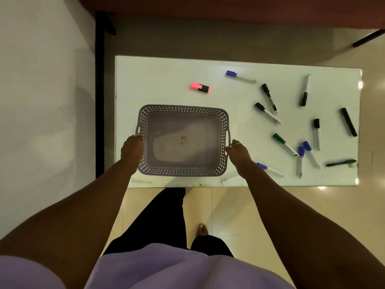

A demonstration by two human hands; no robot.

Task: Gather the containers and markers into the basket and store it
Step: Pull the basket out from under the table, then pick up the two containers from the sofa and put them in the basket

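A grey perforated basket [183, 109] with nothing in it sits on the white table [158, 76], near its front edge. My left hand [131, 150] grips the basket's left side and my right hand [237, 152] grips its right side by the handle. A pink highlighter [200, 87] lies behind the basket. Several markers are scattered to the right: a blue-capped one [240, 76], black-capped ones [269, 99], a green-capped one [285, 144], an all-black one [349, 122] and a dark green pen [340, 163]. No containers are in sight.
The table stands against a dark wooden piece [208, 7] at the back, with a pale wall to the left. Tiled floor [239, 205] lies in front, where my legs and a bare foot [202, 229] show. A blue-capped marker [269, 169] lies just beside my right wrist.
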